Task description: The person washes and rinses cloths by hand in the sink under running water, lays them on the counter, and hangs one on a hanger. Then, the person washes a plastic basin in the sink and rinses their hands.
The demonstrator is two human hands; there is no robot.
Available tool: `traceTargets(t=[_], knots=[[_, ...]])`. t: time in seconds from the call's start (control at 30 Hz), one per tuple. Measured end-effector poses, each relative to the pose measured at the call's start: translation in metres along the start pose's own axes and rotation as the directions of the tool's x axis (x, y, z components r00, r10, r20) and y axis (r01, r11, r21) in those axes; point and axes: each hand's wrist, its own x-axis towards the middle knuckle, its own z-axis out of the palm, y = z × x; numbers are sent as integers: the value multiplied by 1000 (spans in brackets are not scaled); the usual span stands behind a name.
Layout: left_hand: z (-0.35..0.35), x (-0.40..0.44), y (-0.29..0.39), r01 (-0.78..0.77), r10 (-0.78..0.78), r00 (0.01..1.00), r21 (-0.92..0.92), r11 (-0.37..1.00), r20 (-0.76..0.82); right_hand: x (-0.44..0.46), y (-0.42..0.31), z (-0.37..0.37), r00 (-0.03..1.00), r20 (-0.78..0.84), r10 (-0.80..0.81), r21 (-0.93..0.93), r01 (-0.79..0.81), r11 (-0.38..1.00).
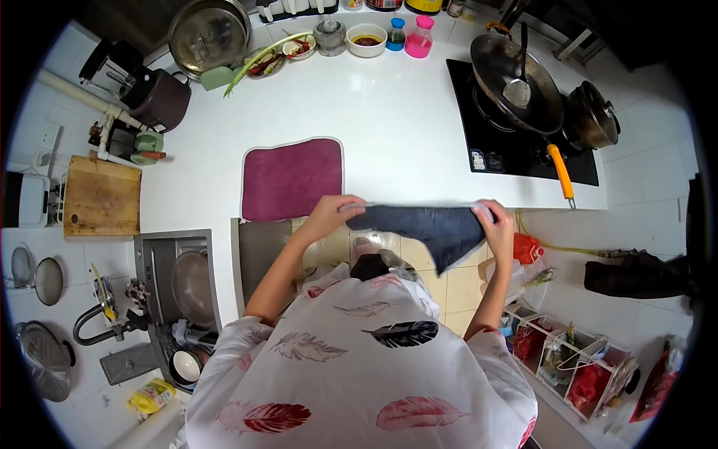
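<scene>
A dark blue-grey cloth [415, 224] with a pale edge hangs stretched between my two hands, just in front of the counter's front edge. My left hand [333, 217] pinches its left top corner, and my right hand [496, 224] grips the right top corner. The cloth's lower part droops to a point nearer the right side. Flat on the white counter [396, 127], to the left of the held cloth, lies a maroon cloth [292, 179] with a light border. My left hand is close to that cloth's lower right corner.
A wok [490, 75] holding a spatula [517, 91] rests on the black stove [479, 153], its orange handle jutting past the front edge. A pot [591, 120] stands beside it. Bowls and bottles line the back. The sink [153, 280] and a wooden cutting board [105, 198] are at left.
</scene>
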Motion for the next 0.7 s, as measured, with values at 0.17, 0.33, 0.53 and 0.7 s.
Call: traceTargets(t=[0.17,0.33,0.53,0.7], knots=[[-25,60,1,-144,152,979,73,987,-132,72,52,33,999,35,32,-8,-32,999],[-6,127,-28,-79,251,838,347,934,-484,125,80,85,985,-78,-155,-392,113,913],[64,106,-55,-129,361,855,522,843,-372,63,76,147,989,28,-142,-390,142,910],[81,92,-71,26,303,898,724,689,-320,32,86,170,991,99,-95,-599,136,789]])
